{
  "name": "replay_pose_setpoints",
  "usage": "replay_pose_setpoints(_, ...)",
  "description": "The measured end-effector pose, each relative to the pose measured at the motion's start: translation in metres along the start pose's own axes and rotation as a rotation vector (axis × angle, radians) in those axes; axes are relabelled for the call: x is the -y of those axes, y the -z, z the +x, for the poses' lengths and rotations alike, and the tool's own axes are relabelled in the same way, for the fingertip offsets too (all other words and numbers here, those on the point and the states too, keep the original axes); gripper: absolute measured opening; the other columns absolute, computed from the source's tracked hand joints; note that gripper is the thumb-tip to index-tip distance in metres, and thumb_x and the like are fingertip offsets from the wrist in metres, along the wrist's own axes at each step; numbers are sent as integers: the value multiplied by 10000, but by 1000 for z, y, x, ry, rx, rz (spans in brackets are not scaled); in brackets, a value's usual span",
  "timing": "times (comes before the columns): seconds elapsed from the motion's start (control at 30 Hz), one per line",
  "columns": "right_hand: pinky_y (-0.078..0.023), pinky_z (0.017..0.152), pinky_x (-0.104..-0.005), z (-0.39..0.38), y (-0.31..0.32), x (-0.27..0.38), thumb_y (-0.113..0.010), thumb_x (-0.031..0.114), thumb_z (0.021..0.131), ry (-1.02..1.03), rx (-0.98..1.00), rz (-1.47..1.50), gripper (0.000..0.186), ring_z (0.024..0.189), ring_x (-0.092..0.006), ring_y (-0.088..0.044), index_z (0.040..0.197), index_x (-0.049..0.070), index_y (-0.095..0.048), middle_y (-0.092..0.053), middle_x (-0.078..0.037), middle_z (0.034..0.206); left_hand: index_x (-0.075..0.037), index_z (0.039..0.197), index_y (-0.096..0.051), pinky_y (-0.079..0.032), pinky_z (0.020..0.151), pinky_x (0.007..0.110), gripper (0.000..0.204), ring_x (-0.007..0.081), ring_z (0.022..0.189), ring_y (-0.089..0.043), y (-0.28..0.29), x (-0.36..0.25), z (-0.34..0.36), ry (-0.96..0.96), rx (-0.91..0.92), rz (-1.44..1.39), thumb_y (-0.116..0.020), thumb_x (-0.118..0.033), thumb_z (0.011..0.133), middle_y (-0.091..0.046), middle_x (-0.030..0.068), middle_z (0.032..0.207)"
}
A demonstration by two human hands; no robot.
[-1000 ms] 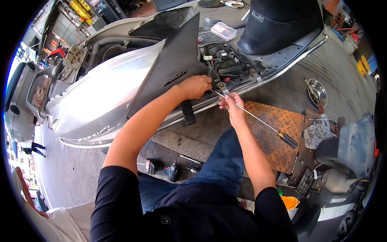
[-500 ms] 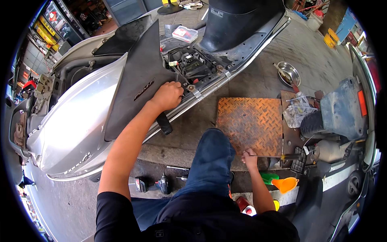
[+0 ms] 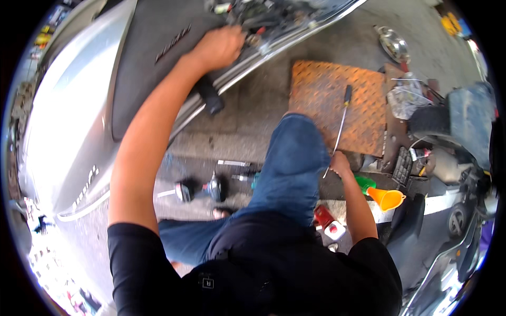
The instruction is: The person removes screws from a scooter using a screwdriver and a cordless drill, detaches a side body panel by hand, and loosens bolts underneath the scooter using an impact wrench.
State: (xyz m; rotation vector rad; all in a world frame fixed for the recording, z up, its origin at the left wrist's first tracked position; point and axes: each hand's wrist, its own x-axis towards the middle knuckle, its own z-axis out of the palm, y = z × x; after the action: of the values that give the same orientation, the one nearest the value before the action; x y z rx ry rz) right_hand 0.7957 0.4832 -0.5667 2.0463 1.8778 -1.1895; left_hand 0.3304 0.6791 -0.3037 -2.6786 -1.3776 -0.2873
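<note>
My left hand (image 3: pixel 221 48), fingers curled, is at the edge of the dark scooter panel (image 3: pixel 145 68), beside the blurred open compartment (image 3: pixel 271 16). What its fingertips grip is hidden. A black strap-like piece (image 3: pixel 210 97) hangs below it. My right hand (image 3: pixel 340 163) is low beside my knee, closed at the shaft of a long screwdriver (image 3: pixel 343 116). The screwdriver's dark and yellow handle points away from me, over a rusty orange tread plate (image 3: pixel 313 84). The silver body panel (image 3: pixel 63 110) fills the upper left.
A cordless tool (image 3: pixel 211 187) and metal bars (image 3: pixel 232 163) lie left of my knee. To the right are an orange funnel (image 3: pixel 385 199), green container (image 3: pixel 363 183), red container (image 3: pixel 323 216), a steel bowl (image 3: pixel 392 42), assorted parts (image 3: pixel 432 121) and another vehicle (image 3: pixel 456 221).
My right hand has left the scooter and dropped beside my knee; the screwdriver has swung round, handle now away from me. My left hand stays at the panel edge. The view has shifted.
</note>
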Motion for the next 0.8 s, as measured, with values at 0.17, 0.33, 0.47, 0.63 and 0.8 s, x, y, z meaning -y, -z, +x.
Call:
replay_pose_setpoints(0.17, -542, 722, -446, -21, -69, -88, -710, 294, 698, -389, 257, 71, 338, 877, -374, -669, 949, 69, -687, -686, -209, 907, 4, 941, -565, -506, 720, 362, 119, 257, 860, -659, 40, -67, -4, 132, -332, -563, -562, -100, 882, -657, 114, 855)
replay_pose_setpoints(0.33, -537, 713, -432, -58, -103, -68, -709, 280, 714, -430, 381, 197, 327, 858, -353, -663, 957, 63, -680, -682, -194, 902, -54, 1036, -640, -522, 784, 342, 166, 235, 894, -659, 63, -175, -133, 174, -110, -1301, -614, -62, 873, -666, 80, 947)
replay_pose_setpoints(0.47, -534, 705, -421, -78, -50, -46, -708, 268, 726, -346, 292, 276, 318, 843, -336, -659, 963, 58, -675, -679, -183, 897, -22, 1068, -650, -494, 798, 318, 197, 191, 866, -635, -74, -214, -252, 854, 222, -1293, -579, -47, 886, -663, 116, 951)
replay_pose_setpoints(0.63, -530, 695, -406, -81, 16, -25, -707, 253, 742, -272, 53, 306, 307, 824, -315, -654, 971, 52, -669, -675, -168, 891, -36, 980, -651, -544, 699, 312, 174, 161, 731, -621, -212, -222, -347, 1716, -85, -1822, -538, -153, 917, -660, 66, 856)
replay_pose_setpoints(0.8, -526, 685, -392, -80, -17, -21, -706, 238, 758, -281, 22, 333, 296, 806, -293, -649, 979, 45, -662, -671, -153, 886, -51, 882, -642, -564, 653, 372, 322, 200, 678, -628, -254, -271, -371, 1786, 306, -2048, -523, -343, 947, -634, 80, 773)
